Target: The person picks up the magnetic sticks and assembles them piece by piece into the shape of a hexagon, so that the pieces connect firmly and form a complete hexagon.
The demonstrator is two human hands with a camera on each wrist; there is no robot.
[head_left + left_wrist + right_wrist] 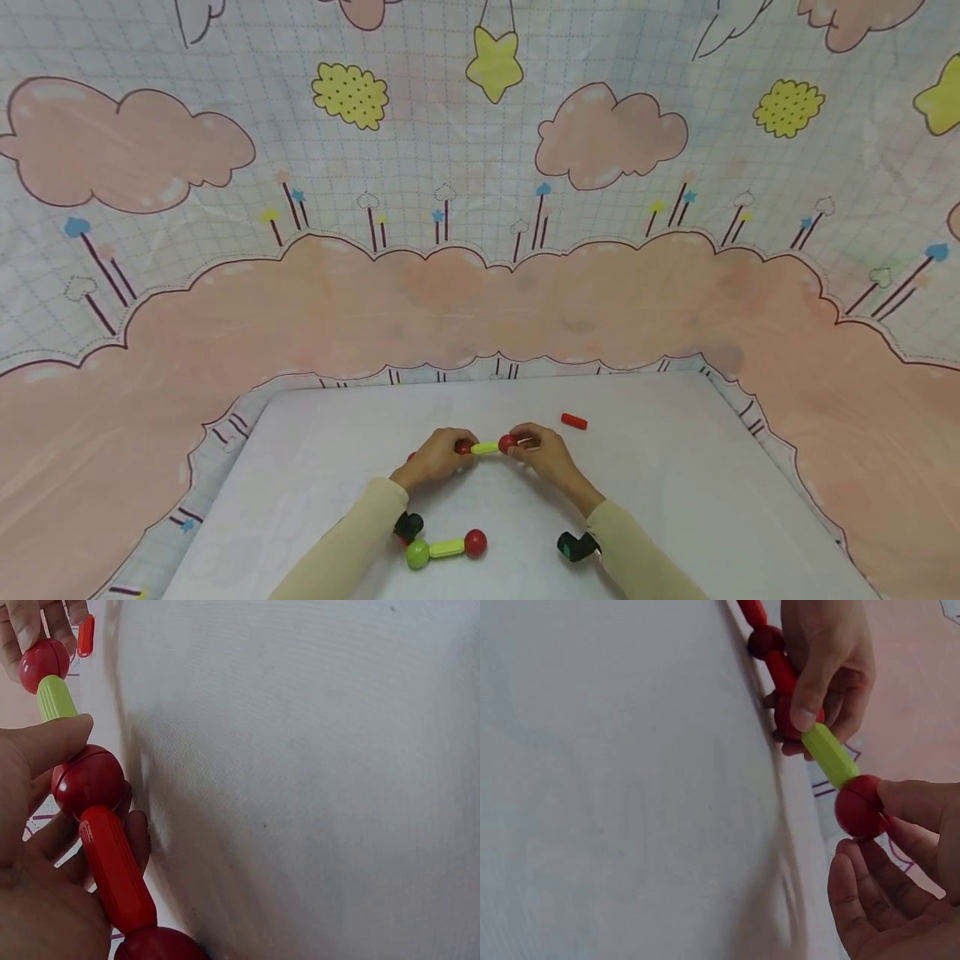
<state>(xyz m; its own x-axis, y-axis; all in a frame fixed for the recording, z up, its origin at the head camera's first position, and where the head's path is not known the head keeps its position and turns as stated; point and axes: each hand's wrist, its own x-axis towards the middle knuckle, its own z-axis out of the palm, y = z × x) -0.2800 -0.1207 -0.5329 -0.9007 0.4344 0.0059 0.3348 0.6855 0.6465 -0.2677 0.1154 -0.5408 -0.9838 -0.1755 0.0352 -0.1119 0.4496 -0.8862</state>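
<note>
Between the two hands stretches a chain of red balls and ribbed rods. My left hand (441,454) grips a red ball (90,784) in the chain, thumb on one side and fingers curled behind. From that ball a red rod (116,866) runs back along the palm to another red ball (766,643), beyond which more red rod shows. On the other side a yellow-green rod (830,756) leads to the end red ball (860,808). My right hand (547,452) pinches this end ball between thumb and fingers.
A loose red rod (573,421) lies beyond the right hand on the white table (675,467). Nearer the body, by the left forearm, lies a second piece: a green ball (417,553), a yellow-green rod (447,547) and a red ball (476,543). Patterned cloth hangs behind.
</note>
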